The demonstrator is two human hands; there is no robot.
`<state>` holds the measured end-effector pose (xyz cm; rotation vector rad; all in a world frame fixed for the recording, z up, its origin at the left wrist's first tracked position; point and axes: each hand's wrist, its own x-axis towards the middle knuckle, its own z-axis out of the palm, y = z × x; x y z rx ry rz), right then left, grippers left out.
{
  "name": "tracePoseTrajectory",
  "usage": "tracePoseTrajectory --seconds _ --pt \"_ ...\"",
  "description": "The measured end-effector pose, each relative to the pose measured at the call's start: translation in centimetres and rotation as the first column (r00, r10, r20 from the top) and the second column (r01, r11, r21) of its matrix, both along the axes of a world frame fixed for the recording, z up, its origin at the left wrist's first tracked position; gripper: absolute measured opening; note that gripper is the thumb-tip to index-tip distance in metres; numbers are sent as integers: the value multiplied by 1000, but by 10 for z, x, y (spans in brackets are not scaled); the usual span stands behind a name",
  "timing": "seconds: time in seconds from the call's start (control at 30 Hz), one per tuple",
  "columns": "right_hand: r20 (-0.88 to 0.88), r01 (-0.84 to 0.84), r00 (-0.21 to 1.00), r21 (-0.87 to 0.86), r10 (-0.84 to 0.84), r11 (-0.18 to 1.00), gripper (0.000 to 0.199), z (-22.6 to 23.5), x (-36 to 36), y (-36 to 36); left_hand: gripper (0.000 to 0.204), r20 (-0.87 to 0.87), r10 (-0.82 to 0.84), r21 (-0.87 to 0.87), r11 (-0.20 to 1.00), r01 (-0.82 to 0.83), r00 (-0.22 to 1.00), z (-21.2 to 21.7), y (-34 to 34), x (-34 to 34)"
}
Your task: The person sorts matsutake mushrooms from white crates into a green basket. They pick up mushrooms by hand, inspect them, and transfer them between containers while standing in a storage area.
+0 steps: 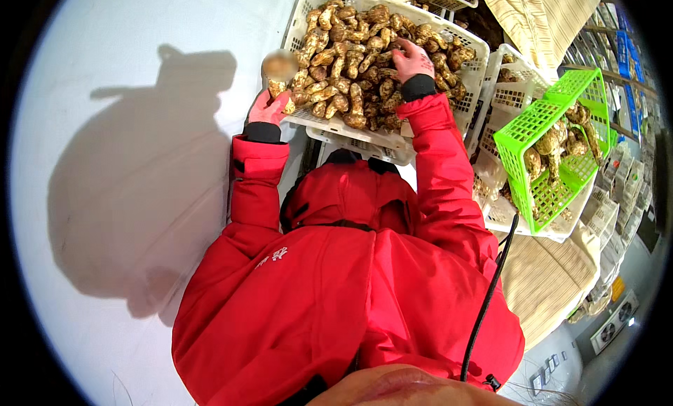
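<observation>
A white perforated plastic crate point(479, 56) lies ahead of me, heaped with brown and cream thick-stemmed mushrooms point(341, 63). At its left side, my left hand point(268, 109) is closed around the stem of one mushroom point(277, 88), held upright. That mushroom's cap is blurred. My right hand point(413, 60) reaches over the heap towards the right half of the crate. Its fingers are bent down among the mushrooms, and whatever they grip is hidden. Black cuffs and red jacket sleeves cover both wrists and arms.
A bright green perforated basket point(517, 150) holding larger mushrooms stands tilted at the right. Beside it are more white crates point(515, 94) and beige striped cloth point(550, 283). A pale wall or panel point(161, 28) bearing my shadow fills the left. Shelving lines the far right.
</observation>
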<state>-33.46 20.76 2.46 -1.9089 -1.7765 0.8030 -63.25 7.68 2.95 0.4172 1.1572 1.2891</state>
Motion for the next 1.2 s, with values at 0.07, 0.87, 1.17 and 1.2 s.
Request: tracePoseTrajectory --seconds 0.07,0.87,1.17,1.2 --pt "-33 119 993 53 -117 992 34 -2 6 -5 41 -30 7 -38 999 -9 1000 -2 -5 -6" --pt "229 -26 974 138 -6 990 45 -15 46 -36 38 -277 -131 37 988 147 952 27 5 13" --pt "156 47 987 -8 -45 999 44 7 66 -82 45 -661 -367 87 829 553 655 -2 86 85" --pt "170 85 981 71 -96 994 43 0 76 -83 46 -761 -368 41 795 606 534 -8 99 99"
